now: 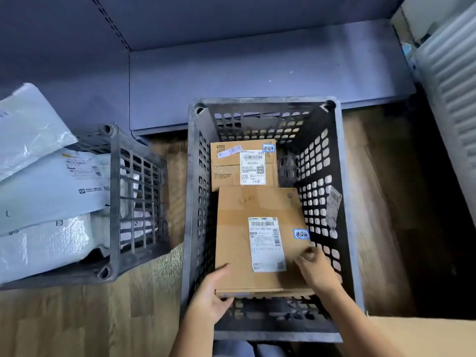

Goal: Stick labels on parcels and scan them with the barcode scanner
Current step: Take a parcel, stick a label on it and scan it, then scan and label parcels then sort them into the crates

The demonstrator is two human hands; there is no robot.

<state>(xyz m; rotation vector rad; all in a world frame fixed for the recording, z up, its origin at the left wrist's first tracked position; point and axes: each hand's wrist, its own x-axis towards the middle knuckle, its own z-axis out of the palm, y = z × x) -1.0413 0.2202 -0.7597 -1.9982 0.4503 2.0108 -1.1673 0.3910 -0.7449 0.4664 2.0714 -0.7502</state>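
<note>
Parcel label (266, 243) print too small

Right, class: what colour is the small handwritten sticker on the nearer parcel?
The sticker is white with a blue border; the head view shows it.

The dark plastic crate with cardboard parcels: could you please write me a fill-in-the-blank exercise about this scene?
The dark perforated plastic crate contains ___ brown cardboard parcels. The left hand and the right hand both hold the parcel ___ to the person. On that held parcel, the small blue-edged sticker sits to the ___ of the white shipping label.
Missing words: two; nearer; right.
</note>
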